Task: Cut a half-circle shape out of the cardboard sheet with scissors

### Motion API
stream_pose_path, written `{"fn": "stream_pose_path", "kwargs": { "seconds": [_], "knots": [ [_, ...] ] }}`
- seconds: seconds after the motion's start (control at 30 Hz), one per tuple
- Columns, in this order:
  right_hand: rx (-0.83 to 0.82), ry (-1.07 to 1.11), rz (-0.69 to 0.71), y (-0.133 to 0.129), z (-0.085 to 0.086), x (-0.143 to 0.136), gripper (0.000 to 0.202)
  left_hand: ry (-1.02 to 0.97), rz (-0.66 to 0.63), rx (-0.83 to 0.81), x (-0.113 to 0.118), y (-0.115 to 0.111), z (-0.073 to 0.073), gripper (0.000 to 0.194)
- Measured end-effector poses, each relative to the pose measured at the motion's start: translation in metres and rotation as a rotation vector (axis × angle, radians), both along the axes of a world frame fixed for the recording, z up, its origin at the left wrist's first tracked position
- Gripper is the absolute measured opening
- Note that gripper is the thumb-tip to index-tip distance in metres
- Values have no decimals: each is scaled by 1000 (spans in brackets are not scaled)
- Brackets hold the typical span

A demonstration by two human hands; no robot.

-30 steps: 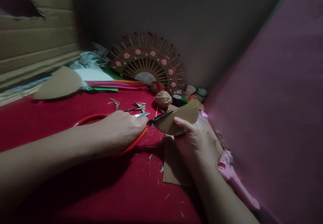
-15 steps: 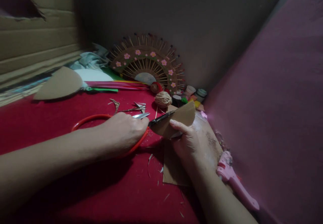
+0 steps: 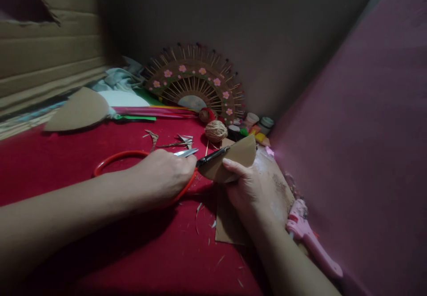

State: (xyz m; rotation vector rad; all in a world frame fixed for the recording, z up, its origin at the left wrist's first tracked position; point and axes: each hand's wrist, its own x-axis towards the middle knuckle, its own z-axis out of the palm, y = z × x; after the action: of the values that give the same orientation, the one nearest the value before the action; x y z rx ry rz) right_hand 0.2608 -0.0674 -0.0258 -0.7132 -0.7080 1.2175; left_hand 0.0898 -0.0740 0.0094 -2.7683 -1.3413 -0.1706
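My left hand (image 3: pixel 170 171) is closed around red-handled scissors (image 3: pixel 116 155), one handle loop showing beyond the wrist and red also below the fist. Their dark blades (image 3: pixel 213 156) lie along the upper left edge of a curved piece of cardboard (image 3: pixel 242 151). With the thumb on top, my right hand (image 3: pixel 245 184) grips that cardboard from below; its other fingers are mostly hidden. Just past my left fist, pointed silver blades (image 3: pixel 187 152) show, their other end hidden. Beneath my right hand lies a flat cardboard sheet (image 3: pixel 228 225).
Cardboard scraps (image 3: pixel 180 142) litter the red cloth (image 3: pixel 133 247). Behind stand a ball of twine (image 3: pixel 216 131), a flower-decorated stick fan (image 3: pixel 200 71) and small paint pots (image 3: pixel 251 119). A cut cardboard piece (image 3: pixel 80 111) lies left, a pink glue gun (image 3: pixel 313 240) right, beside the pink wall (image 3: pixel 363 131).
The cardboard in my right hand has tilted and shifted slightly left. The scissors' far handle loop has swung out a little to the left; both hands otherwise stay nearly in place.
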Motion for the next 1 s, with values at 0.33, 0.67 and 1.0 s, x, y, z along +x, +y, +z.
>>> {"fn": "stream_pose_path", "kwargs": {
  "seconds": [0.33, 0.67, 1.0],
  "knots": [
    [29, -38, -17, -3, 7, -1, 41, 109, -34, -8, -2, 1, 2, 25],
    [6, -14, 21, -2, 4, 0, 46, 79, -45, 1, -4, 5, 0, 21],
    [103, -189, -60, -2, 21, 16, 23, 174, -25, 10, -5, 7, 2, 31]
  ]
}}
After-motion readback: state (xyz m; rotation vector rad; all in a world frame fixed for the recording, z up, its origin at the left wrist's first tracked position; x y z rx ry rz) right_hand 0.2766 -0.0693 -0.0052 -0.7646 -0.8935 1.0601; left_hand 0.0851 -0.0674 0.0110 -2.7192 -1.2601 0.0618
